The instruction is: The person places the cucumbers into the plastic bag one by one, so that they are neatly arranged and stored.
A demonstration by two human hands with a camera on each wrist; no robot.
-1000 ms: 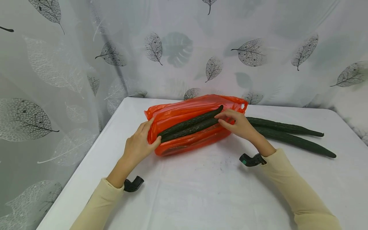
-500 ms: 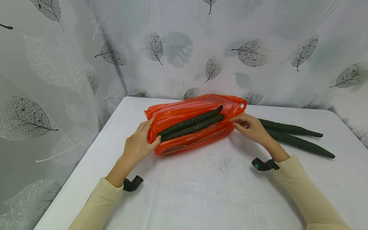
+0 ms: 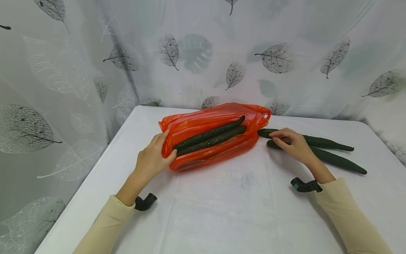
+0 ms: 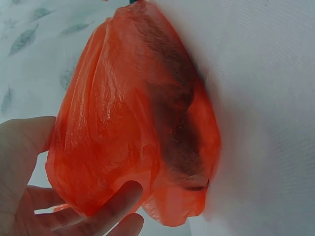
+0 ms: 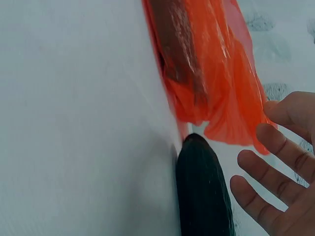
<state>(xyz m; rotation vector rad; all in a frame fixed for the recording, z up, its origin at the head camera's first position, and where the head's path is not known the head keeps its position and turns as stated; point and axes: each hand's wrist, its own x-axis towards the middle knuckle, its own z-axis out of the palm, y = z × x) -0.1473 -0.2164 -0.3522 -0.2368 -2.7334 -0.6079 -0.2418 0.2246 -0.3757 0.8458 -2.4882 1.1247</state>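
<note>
My left hand [image 3: 151,157] holds the left end of a red plastic bag [image 3: 187,120], its thumb beside the end of the cucumbers. In the left wrist view its fingers [image 4: 118,204] curve round the bag's end, and dark shapes show through the film. Two long dark-green cucumbers [image 3: 210,135] lie side by side in the bag's opening. My right hand [image 3: 293,144], fingers loosely bent and holding nothing, hovers over two more cucumbers [image 3: 340,162] right of the bag. The right wrist view shows the rounded tip of one cucumber [image 5: 202,182] beside the spread fingers.
A white-covered table [image 3: 222,211] carries everything. Behind it and to the left hangs a curtain [image 3: 215,42] with a leaf print. A small black wrist camera [image 3: 304,185] sits under the right wrist, another camera [image 3: 146,202] under the left.
My right hand has moved away from the cucumbers in the bag, rightward to over the two on the table. My left hand stays at the bag's left end.
</note>
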